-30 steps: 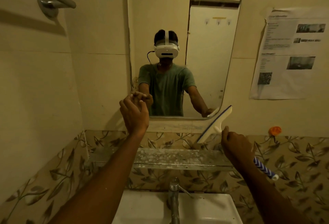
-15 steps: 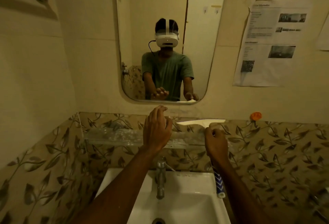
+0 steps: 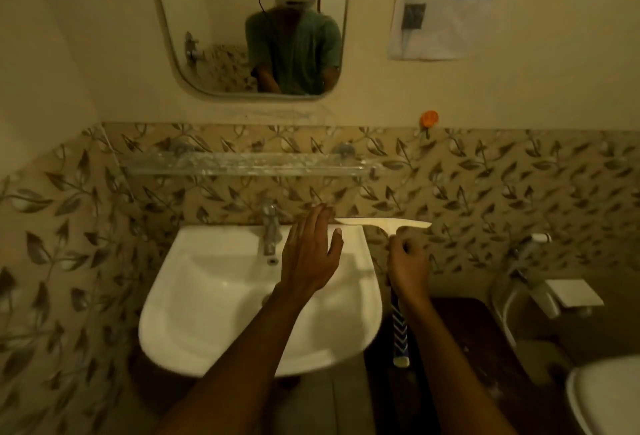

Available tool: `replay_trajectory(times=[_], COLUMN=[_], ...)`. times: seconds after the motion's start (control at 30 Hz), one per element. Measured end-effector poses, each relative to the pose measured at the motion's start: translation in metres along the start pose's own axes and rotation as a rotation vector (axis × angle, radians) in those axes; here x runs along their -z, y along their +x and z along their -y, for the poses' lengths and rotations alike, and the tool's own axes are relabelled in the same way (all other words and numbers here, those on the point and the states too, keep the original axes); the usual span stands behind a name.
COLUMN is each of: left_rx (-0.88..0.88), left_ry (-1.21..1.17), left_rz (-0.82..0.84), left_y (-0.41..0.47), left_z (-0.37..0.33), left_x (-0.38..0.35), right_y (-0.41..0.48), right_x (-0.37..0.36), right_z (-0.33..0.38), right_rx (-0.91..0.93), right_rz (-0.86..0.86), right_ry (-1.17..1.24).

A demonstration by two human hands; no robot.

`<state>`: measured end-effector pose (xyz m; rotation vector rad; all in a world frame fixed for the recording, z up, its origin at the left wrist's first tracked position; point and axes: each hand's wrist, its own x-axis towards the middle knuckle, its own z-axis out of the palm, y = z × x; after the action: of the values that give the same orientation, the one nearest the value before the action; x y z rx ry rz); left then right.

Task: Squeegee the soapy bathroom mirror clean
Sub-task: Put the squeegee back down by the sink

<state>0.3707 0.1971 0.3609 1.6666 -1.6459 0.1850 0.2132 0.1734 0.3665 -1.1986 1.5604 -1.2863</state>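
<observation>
The rounded wall mirror (image 3: 214,19) hangs at the top, well above both hands, and shows a person's reflection. My right hand (image 3: 408,268) is closed around the squeegee (image 3: 384,223). Its pale blade lies level over the basin's right rear corner, and its blue-and-white striped handle points down toward me. My left hand (image 3: 311,254) is flat with fingers apart over the white basin (image 3: 194,296). Its fingertips reach the left end of the blade.
A chrome tap (image 3: 270,227) stands at the basin's back. A glass shelf (image 3: 242,166) runs along the leaf-patterned tiles below the mirror. An orange hook (image 3: 429,118) and paper notices (image 3: 443,5) are on the wall. A white toilet (image 3: 606,396) and a wall holder (image 3: 568,294) are at right.
Both hands dropped from the mirror's lower edge to basin level. The squeegee blade turned from slanted to level. The view tilted downward, so the mirror moved up in frame.
</observation>
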Motion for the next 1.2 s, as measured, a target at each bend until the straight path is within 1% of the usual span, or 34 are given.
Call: replay_trajectory(times=[0.1, 0.23, 0.37, 0.53, 0.67, 0.73, 0.87, 0.93, 1.07, 1.2], left_rx=[-0.024, -0.018, 0.028, 0.133, 0.201, 0.230, 0.230, 0.219, 0.265, 0.228], left_ry=[0.017, 0.020, 0.007, -0.035, -0.017, -0.010, 0.003, -0.001, -0.003, 0.018], left_rz=[0.060, 0.092, 0.131, 0.199, 0.280, 0.301, 0.343, 0.357, 0.356, 0.354], left_y=[-0.029, -0.064, -0.089, -0.107, -0.105, -0.103, -0.111, -0.119, -0.141, -0.157], left_z=[-0.021, -0.055, -0.096, -0.162, -0.197, -0.205, -0.201, -0.187, -0.157, -0.134], left_x=[-0.013, -0.041, -0.091, -0.179, -0.251, -0.282, -0.348, -0.389, -0.457, -0.503], right_y=[-0.012, -0.011, 0.006, 0.063, 0.127, 0.155, 0.207, 0.233, 0.271, 0.299], right_x=[0.035, 0.083, 0.141, 0.212, 0.242, 0.246, 0.240, 0.229, 0.200, 0.180], right_z=[-0.023, -0.055, -0.098, -0.159, -0.205, -0.229, -0.291, -0.331, -0.406, -0.458], right_rx=[-0.042, -0.121, -0.150, -0.149, -0.126, -0.107, -0.159, -0.183, -0.246, -0.258], right_rz=[0.028, 0.043, 0.138, 0.157, 0.226, 0.248, 0.299, 0.285, 0.265, 0.223], right_ry=[-0.013, -0.058, -0.115, -0.228, -0.341, -0.370, -0.417, -0.433, -0.462, -0.477])
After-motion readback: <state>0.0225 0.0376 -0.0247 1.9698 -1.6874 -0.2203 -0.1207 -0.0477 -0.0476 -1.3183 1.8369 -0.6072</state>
